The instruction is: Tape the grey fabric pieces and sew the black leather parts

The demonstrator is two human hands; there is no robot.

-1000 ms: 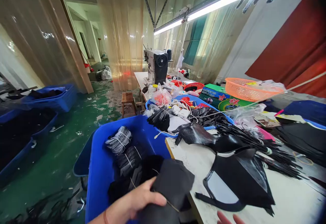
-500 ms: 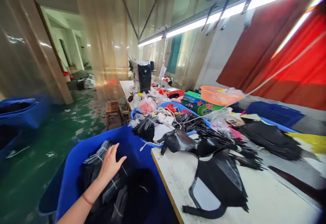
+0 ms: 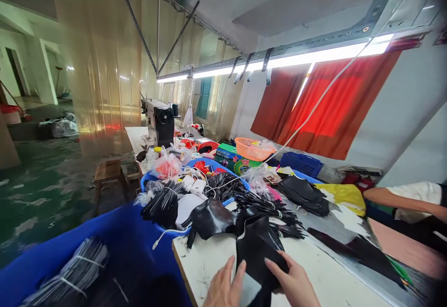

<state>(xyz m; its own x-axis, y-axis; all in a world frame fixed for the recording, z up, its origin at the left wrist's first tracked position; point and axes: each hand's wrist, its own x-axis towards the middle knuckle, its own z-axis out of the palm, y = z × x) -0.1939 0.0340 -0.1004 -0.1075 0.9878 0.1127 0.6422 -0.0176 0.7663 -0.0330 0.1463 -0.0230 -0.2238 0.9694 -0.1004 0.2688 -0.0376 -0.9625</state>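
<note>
Black leather-like pieces (image 3: 256,246) lie stacked on the white tabletop (image 3: 200,255), with a pale grey patch at their lower left. My left hand (image 3: 225,286) is over that patch with its fingers apart, at the left side of the pieces. On the right side, my right hand (image 3: 293,279) has thumb and fingers closed on the edge of the black pieces; some fingertips are hidden beneath or behind them. A shiny black piece (image 3: 213,218) rests just beyond, beside bundles of black strips (image 3: 286,211).
At left is a blue bin (image 3: 115,232) holding a tied bundle (image 3: 75,269). A blue basin (image 3: 145,181) of bags and cords, an orange basket (image 3: 253,148) and a sewing machine (image 3: 162,123) stand beyond. Another person's arm (image 3: 401,197) is at right.
The view has turned to the right. My left hand has moved from above the blue bin to the black pieces on the table. My right hand has come into view at the pieces.
</note>
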